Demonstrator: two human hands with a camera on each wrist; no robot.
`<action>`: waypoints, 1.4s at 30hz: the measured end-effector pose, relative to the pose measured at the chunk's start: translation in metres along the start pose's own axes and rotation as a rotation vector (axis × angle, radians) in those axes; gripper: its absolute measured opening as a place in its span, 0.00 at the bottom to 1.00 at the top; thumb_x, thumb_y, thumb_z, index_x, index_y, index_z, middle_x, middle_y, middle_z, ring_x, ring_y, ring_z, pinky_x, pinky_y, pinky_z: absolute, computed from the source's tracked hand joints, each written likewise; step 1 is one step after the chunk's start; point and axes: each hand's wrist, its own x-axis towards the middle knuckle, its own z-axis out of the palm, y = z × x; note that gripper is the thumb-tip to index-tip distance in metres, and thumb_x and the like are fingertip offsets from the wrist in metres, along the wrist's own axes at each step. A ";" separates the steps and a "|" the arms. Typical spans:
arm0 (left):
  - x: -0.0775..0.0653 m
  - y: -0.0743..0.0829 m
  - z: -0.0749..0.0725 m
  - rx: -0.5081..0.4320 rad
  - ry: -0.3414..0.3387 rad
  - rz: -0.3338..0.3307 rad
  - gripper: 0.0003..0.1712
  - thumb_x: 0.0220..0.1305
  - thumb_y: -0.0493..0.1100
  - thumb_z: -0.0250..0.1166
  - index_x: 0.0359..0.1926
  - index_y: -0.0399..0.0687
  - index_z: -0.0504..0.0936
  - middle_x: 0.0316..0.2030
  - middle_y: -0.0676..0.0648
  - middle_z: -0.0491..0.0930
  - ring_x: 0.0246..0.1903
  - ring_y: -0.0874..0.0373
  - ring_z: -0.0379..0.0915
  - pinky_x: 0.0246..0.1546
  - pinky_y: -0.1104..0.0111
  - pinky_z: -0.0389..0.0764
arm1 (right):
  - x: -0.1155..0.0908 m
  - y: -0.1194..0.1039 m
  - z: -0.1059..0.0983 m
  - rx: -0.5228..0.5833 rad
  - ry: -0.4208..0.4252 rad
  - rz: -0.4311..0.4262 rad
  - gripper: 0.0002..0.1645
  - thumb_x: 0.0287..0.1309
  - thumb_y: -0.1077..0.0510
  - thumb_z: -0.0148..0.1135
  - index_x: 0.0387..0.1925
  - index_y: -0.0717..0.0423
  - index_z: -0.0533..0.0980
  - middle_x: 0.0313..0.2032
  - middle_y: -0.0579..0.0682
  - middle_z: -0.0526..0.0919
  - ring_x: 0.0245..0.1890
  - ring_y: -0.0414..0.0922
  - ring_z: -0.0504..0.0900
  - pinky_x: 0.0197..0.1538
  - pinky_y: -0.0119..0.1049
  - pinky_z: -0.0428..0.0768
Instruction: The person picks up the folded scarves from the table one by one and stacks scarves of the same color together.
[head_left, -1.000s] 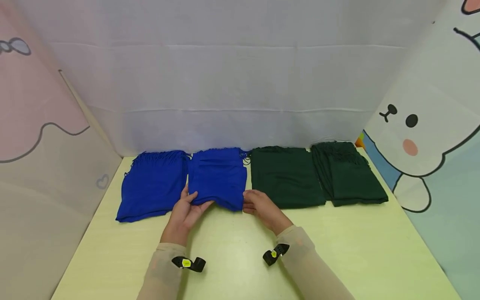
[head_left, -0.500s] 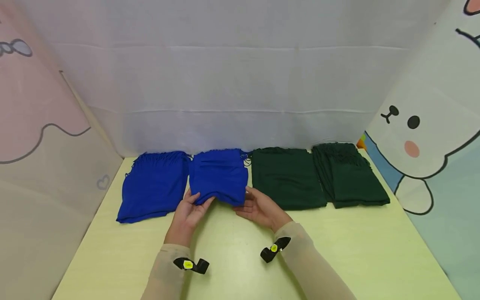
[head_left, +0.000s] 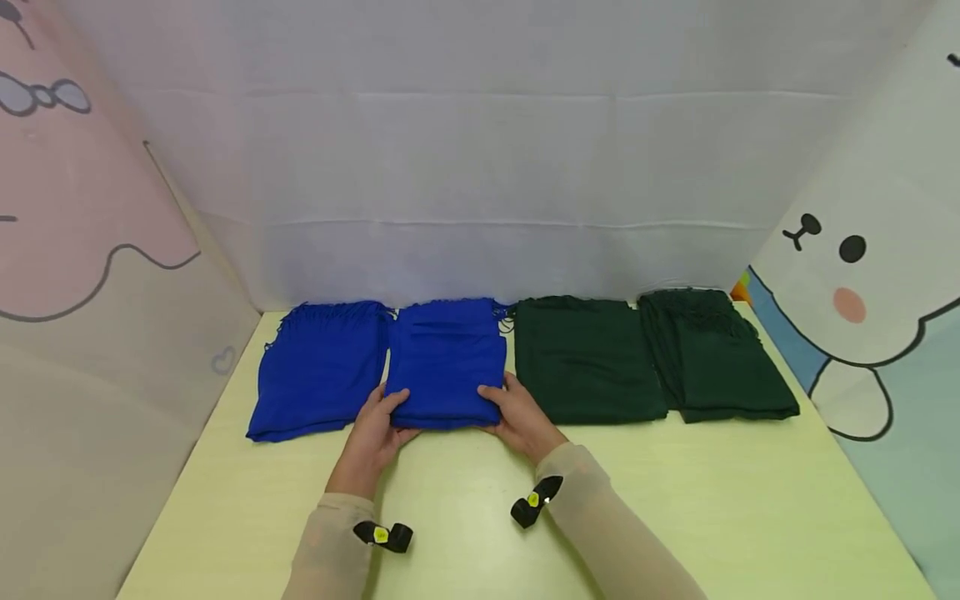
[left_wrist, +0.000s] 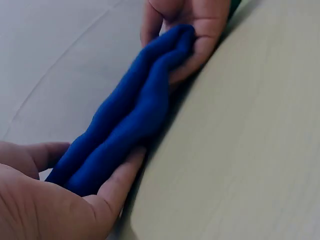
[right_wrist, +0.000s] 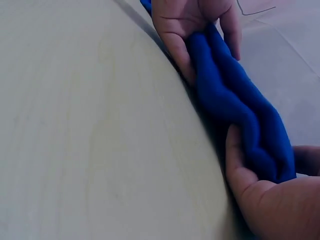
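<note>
A folded blue fringed scarf (head_left: 448, 367) lies in the middle left of the row, its front edge raised slightly off the table. My left hand (head_left: 372, 433) grips its front left corner, thumb on top and fingers beneath. At the front right corner my right hand (head_left: 520, 419) holds it the same way. Both wrist views show the scarf's thick double-layered fold (left_wrist: 125, 115) pinched between the thumbs and the fingers of the two hands. Left of it lies another folded blue scarf (head_left: 322, 375), close to my left hand. A folded dark green scarf (head_left: 588, 367) is just right of my right hand.
A second folded dark green scarf (head_left: 727, 367) lies at the right end of the row. The pale yellow table (head_left: 450, 517) extends in front. A white cloth wall (head_left: 480, 167) stands behind, with printed panels (head_left: 862, 333) at the sides.
My right hand has shifted from under the scarf's edge to grip its right corner, thumb on top. The sagging front edge is now straight and level. The head view has turned slightly left.
</note>
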 end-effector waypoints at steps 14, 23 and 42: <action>0.003 -0.001 -0.005 0.323 0.063 0.045 0.36 0.78 0.41 0.49 0.79 0.40 0.43 0.74 0.32 0.53 0.70 0.37 0.57 0.66 0.48 0.67 | 0.000 0.009 0.002 -0.070 0.055 -0.030 0.47 0.74 0.63 0.48 0.79 0.28 0.38 0.75 0.62 0.51 0.70 0.65 0.62 0.62 0.63 0.71; 0.002 -0.009 -0.003 0.273 0.036 0.062 0.34 0.77 0.41 0.51 0.77 0.41 0.49 0.69 0.34 0.62 0.65 0.42 0.65 0.61 0.55 0.73 | -0.004 0.011 0.004 -0.086 0.001 -0.069 0.50 0.73 0.64 0.48 0.78 0.29 0.33 0.77 0.60 0.44 0.71 0.66 0.59 0.62 0.63 0.71; -0.004 -0.015 -0.002 0.570 0.099 0.171 0.35 0.76 0.41 0.54 0.77 0.41 0.51 0.72 0.35 0.58 0.71 0.41 0.56 0.71 0.49 0.59 | -0.013 0.009 0.005 -0.191 -0.008 -0.079 0.22 0.75 0.63 0.46 0.66 0.61 0.70 0.73 0.62 0.57 0.67 0.62 0.67 0.56 0.55 0.79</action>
